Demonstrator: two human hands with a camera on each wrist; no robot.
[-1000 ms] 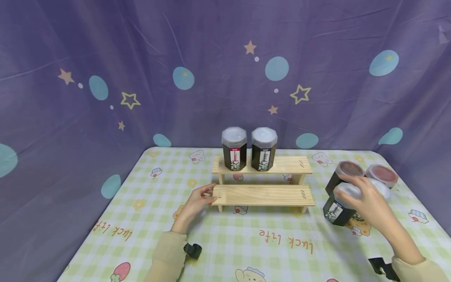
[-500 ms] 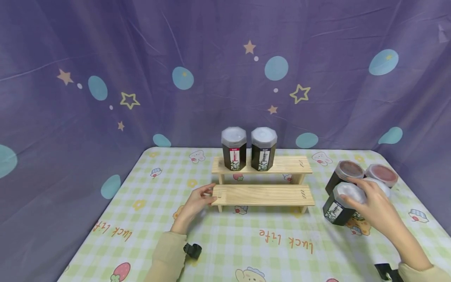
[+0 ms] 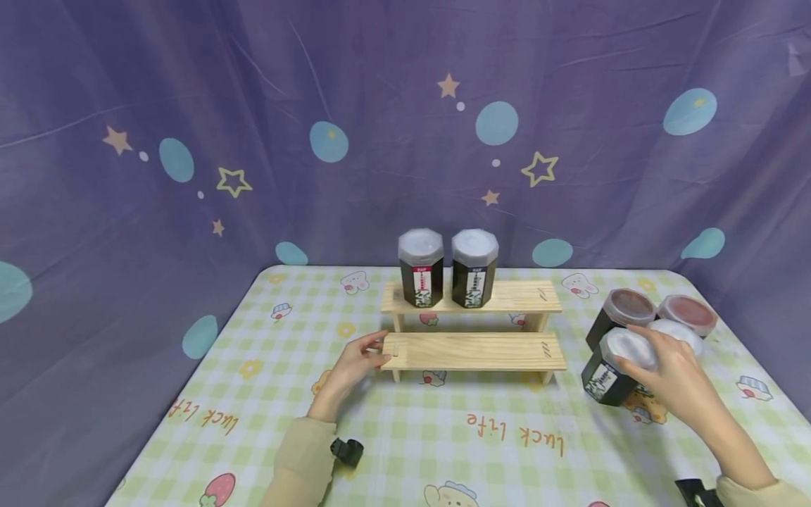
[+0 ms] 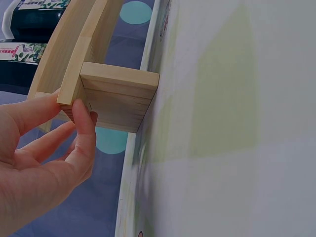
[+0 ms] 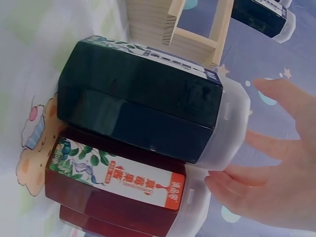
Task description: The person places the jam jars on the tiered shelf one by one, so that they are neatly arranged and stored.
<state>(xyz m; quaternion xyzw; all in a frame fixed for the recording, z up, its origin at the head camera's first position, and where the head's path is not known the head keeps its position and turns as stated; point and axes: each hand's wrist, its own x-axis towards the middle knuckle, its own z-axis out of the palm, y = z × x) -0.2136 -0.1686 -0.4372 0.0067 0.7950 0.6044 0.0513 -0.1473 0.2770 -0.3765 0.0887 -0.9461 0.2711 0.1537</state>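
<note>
My left hand (image 3: 351, 362) pinches the left end of the lower board (image 3: 475, 351) of a two-tier wooden stand. Thumb and fingertips grip the board's corner (image 4: 74, 89) in the left wrist view. My right hand (image 3: 681, 377) hovers with spread fingers at the white lid (image 3: 627, 348) of a dark, many-sided jar (image 5: 138, 103). Its thumb (image 5: 279, 94) stands apart from that lid, while other fingertips reach behind it. Beside the dark jar stands a red jar (image 5: 113, 173) with a white and orange label, its lid close to my fingers.
Two dark jars, one with a red-topped label (image 3: 422, 271) and one with a dark-topped label (image 3: 475, 271), stand on the stand's upper board (image 3: 519, 296). Behind my right hand are a brown-lidded jar (image 3: 627, 306) and a pink-lidded jar (image 3: 687, 315). A checked cloth (image 3: 405, 436) covers the table.
My right hand has drawn back a little to the right from over the front jar's lid, then stayed nearly still. My left hand, the stand and the jars have not visibly moved.
</note>
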